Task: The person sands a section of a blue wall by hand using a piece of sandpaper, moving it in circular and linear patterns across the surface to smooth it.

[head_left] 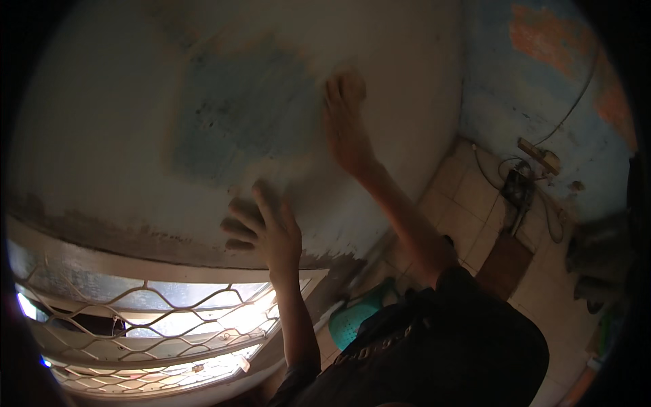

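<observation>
My left hand (277, 236) is spread with its palm toward the painted wall (396, 51), just above the window frame. Its fingers are apart and hold nothing; whether the whole palm touches is hard to tell. Higher and to the right, my right hand (351, 137) is against the wall, blurred. Its fingertips appear to press a small tan piece (359, 85) to the surface; its material cannot be made out. Between and left of my hands lies a bluish-grey patch (244, 107) with brownish edges and a few dark pits.
Below the wall is a bright window with a metal grille (178, 308). A green perforated plastic seat (351, 320) stands beside my body. On the tiled floor lie a brown board (503, 264) and a dark device with cables (518, 185), near a wooden piece (539, 155).
</observation>
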Demonstrator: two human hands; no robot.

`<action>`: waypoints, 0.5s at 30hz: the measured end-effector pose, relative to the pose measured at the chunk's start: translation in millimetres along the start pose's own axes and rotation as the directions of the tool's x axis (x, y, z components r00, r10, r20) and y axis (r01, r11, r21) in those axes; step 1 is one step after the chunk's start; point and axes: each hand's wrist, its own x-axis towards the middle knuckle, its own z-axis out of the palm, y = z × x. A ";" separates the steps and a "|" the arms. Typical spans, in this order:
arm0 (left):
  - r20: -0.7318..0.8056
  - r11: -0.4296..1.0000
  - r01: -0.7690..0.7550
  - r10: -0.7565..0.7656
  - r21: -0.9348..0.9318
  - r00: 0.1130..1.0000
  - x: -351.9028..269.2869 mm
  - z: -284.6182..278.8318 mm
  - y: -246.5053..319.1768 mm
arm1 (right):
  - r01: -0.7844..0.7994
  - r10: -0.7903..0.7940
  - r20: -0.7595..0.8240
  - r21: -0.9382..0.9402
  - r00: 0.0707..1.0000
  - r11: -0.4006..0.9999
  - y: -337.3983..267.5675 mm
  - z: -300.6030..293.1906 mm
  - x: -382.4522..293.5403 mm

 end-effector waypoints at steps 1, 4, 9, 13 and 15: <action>0.003 1.000 -0.001 0.001 0.003 1.000 -0.4 1.3 -0.1 | -0.035 0.035 0.004 0.088 0.999 0.995 5.2 -2.8 13.1; 0.037 0.991 0.010 -0.005 -0.131 0.999 2.0 13.5 16.0 | -0.030 0.034 0.069 -0.059 0.997 0.998 19.8 4.6 -8.1; 0.046 0.944 0.089 -0.078 -0.319 0.996 8.6 21.5 62.0 | -0.022 0.022 0.175 0.002 0.984 1.000 8.9 -5.6 -53.5; 0.087 0.927 0.128 -0.103 -0.353 0.991 20.8 7.7 101.8 | 0.139 -0.127 0.159 -0.063 0.979 0.988 46.2 -31.6 36.7; 0.125 0.886 0.178 -0.137 -0.427 0.983 30.1 2.1 123.6 | 0.140 -0.135 0.138 -0.026 0.981 0.990 61.0 -36.5 65.8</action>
